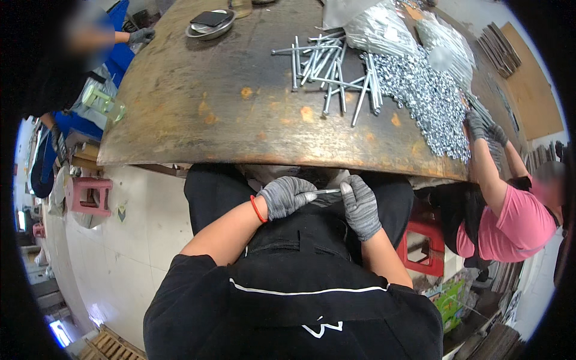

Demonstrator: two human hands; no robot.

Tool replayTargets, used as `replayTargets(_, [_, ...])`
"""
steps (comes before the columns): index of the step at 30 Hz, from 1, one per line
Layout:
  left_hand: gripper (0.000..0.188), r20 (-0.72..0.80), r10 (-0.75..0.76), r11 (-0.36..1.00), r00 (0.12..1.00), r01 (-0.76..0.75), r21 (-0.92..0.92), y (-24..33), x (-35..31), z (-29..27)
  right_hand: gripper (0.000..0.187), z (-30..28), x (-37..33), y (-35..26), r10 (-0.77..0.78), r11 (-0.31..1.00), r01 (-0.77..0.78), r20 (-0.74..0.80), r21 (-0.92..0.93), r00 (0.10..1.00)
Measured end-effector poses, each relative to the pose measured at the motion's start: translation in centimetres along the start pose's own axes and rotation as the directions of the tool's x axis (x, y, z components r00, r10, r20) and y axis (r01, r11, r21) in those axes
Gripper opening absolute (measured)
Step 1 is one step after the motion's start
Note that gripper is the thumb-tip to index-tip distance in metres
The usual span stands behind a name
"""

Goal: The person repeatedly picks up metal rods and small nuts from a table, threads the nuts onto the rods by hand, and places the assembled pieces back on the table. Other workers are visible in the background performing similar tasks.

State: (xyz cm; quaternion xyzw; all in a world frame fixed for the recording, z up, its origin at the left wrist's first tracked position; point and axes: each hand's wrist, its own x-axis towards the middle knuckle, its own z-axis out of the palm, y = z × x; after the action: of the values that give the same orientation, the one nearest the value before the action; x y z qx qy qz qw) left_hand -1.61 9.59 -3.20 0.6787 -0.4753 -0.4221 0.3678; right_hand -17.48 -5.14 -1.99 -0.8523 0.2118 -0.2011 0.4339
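Above my lap, just in front of the table edge, a thin silver metal bolt point(328, 191) spans the gap between my gloved hands. My left hand point(287, 197) pinches one end from the left, and my right hand point(360, 207) is closed round the other end. Both ends of it are hidden in the grey gloves. On the table ahead lies a loose heap of long silver bolts point(324, 67), pointing several ways. Beside it to the right spreads a big pile of small shiny nuts point(429, 90).
The worn table point(198, 132) has its edge just beyond my hands. Clear plastic bags point(384, 30) sit behind the nuts, and a metal bowl point(211, 27) stands far left. A person in pink point(510, 222) works at right; another point(66, 72) stands left. Red stool point(423, 249), pink stool point(90, 195).
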Motion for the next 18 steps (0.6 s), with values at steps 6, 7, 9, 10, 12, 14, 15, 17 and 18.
replayTargets(6, [0.030, -0.035, 0.011, 0.963, 0.999, -0.001, 0.269, -0.6, 2.8, 0.8, 0.025, -0.5, 0.5, 3.1, 0.184, 0.981, -0.179, -0.055, 0.079, 0.981])
replayTargets(7, [0.030, -0.057, -0.018, 0.947, 0.998, 0.036, 0.319, -0.7, 3.6, 0.9, 0.027, -0.6, 0.7, 3.7, 0.198, 0.978, -0.189, -0.093, 0.093, 0.976])
replayTargets(9, [0.032, -0.134, -0.033, 0.865, 0.990, 0.096, 0.493, -4.4, 5.8, 2.2, 0.027, -2.3, 1.6, 3.1, 0.210, 0.977, -0.202, -0.159, 0.061, 0.965])
replayTargets(10, [0.038, -0.114, 0.018, 0.800, 0.993, 0.054, 0.597, -8.1, 6.9, 3.0, 0.027, -2.7, 2.0, 4.0, 0.132, 0.991, -0.120, -0.232, 0.063, 0.964])
replayTargets(12, [0.054, 0.001, -0.306, 0.705, 0.952, 0.226, 0.673, -11.4, 9.3, 3.5, 0.027, -4.2, 3.8, 4.5, 0.094, 0.990, -0.121, -0.299, -0.075, 0.950])
replayTargets(14, [0.055, -0.080, -0.296, 0.688, 0.952, 0.270, 0.674, -13.8, 9.6, 5.5, 0.031, -5.9, 6.4, 5.2, 0.133, 0.956, -0.205, -0.312, -0.210, 0.941])
replayTargets(15, [0.055, 0.045, -0.364, 0.777, 0.930, 0.276, 0.566, -10.3, 9.5, 5.2, 0.033, -7.0, 7.7, 6.7, 0.220, 0.914, -0.312, -0.329, -0.259, 0.918])
replayTargets(17, [0.052, 0.327, -0.393, 0.821, 0.859, 0.167, 0.547, -0.9, 8.8, 3.2, 0.041, -8.6, 10.4, 10.8, 0.299, 0.863, -0.415, -0.372, -0.287, 0.879])
replayTargets(18, [0.047, 0.440, -0.188, 0.893, 0.878, -0.033, 0.449, -0.4, 8.4, 3.1, 0.049, -8.8, 12.3, 13.4, 0.290, 0.840, -0.427, -0.389, -0.334, 0.874])
